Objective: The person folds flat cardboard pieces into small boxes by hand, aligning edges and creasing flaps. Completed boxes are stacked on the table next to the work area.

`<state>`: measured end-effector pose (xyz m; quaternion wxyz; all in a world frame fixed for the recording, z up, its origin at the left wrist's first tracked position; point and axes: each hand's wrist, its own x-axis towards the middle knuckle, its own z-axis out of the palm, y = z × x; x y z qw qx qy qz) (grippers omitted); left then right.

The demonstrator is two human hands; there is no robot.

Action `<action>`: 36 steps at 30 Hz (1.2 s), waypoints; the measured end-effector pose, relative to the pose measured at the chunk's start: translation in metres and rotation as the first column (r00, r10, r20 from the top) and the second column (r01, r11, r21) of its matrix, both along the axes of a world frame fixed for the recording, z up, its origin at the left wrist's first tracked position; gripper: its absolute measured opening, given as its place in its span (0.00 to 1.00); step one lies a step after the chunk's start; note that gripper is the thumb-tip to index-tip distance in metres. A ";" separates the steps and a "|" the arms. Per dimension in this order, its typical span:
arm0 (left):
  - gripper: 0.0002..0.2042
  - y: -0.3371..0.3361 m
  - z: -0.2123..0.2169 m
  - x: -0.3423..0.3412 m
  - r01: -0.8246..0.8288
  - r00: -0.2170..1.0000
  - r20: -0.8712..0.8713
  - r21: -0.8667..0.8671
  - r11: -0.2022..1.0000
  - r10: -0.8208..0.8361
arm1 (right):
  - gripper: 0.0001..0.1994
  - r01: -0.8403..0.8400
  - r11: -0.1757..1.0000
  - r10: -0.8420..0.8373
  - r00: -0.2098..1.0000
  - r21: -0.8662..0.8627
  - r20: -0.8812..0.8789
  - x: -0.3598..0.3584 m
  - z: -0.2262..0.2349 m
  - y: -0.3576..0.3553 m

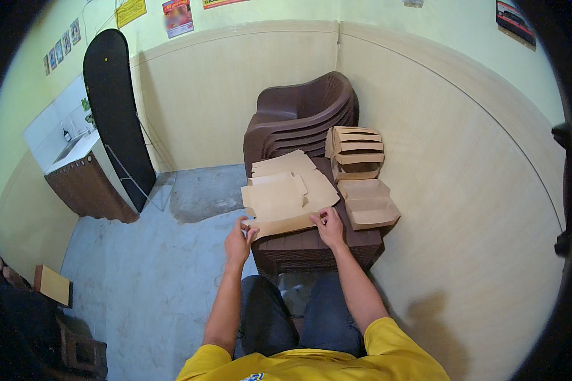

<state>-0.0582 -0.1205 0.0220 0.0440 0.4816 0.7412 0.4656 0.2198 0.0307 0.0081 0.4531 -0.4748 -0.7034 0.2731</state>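
Flat cardboard box blank (285, 202), near edge pinched by left hand (238, 241), right hand (330, 227)

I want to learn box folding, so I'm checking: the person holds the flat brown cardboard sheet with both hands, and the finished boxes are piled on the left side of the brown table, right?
Not quite. The folded brown cardboard boxes sit on the right side of the dark brown plastic table, as the head view shows. The left hand and right hand do both hold the flat brown cardboard sheet.
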 end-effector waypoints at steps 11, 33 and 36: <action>0.22 0.017 -0.007 0.032 -0.041 0.981 -0.190 0.048 0.998 0.049 | 0.10 0.157 0.980 -0.168 0.981 -0.119 -0.094 -0.015 -0.006 0.005; 0.13 0.079 0.021 0.124 0.216 0.970 0.101 0.057 0.975 -0.221 | 0.12 -0.188 0.832 -0.202 0.774 -0.522 -0.600 -0.031 0.004 -0.013; 0.13 0.080 0.016 0.120 0.190 0.942 0.264 0.081 0.978 -0.205 | 0.13 -0.186 0.864 -0.155 0.786 -0.468 -0.598 -0.031 0.004 -0.016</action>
